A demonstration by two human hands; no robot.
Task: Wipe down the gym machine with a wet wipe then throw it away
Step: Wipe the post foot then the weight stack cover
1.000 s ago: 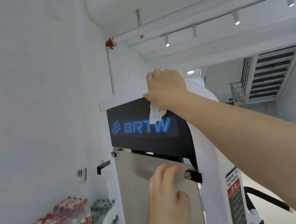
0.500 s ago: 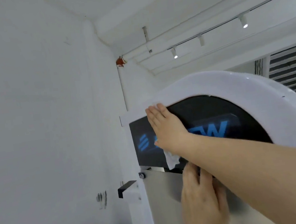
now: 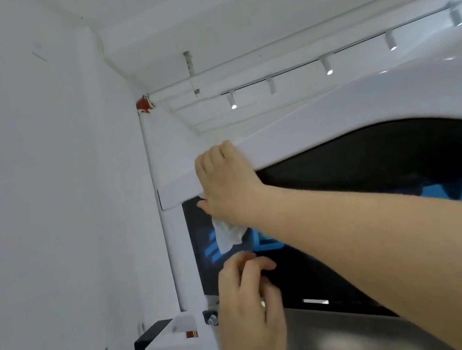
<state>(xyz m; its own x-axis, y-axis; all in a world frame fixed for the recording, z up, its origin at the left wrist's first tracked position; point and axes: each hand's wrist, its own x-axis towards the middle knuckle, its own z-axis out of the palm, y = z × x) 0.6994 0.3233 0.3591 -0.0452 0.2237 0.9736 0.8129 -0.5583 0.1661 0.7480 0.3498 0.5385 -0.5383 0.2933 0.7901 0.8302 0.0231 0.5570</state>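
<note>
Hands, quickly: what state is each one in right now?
Left hand: fingers loosely curled, holding nothing, in front of the black panel.
Right hand: grips the wet wipe against the machine's white top rim.

The gym machine's curved white plastic shroud (image 3: 363, 116), upper right of the frame, is smooth and glossy. The black display panel (image 3: 370, 171) beneath it shines too. The grey metal plate (image 3: 348, 335), lower right, looks brushed. The crumpled white wet wipe (image 3: 227, 235) is soft, wrinkled fabric. The white painted wall (image 3: 36, 200) is matt.
</note>
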